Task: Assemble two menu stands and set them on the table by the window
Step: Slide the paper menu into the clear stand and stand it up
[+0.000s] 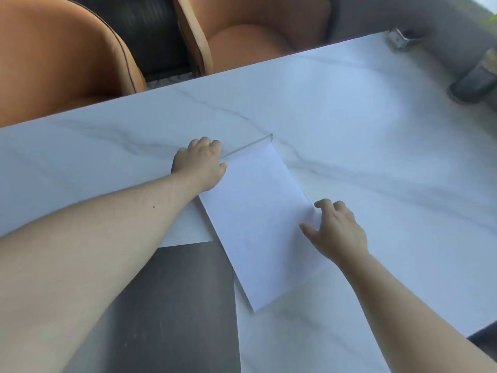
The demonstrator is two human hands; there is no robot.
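One menu stand (258, 211) lies flat on the white marble table (376, 117), slanted, its white sheet filling most of it and its clear acrylic edge (246, 148) showing at the far end. The left hand (200, 164) is curled down over the far left corner, where the acrylic edge meets the sheet; whether it pinches the plastic or only presses on it cannot be told. The right hand (337, 230) rests with fingers spread and loosely bent on the sheet's right side, holding nothing, the thumb lying on the paper. Judging from this, the work is at the stage of fitting a sheet into a holder, so this stand looks close to assembled but is not yet upright. Only one stand is in view; a second cannot be seen, so at least half the task appears to remain, along with setting both in place. Bright light at the far right suggests a window there. Also visible are two orange chairs (59, 63) on the far side, one dark jar (477, 82) and one small metal piece (402, 40) at the far right.
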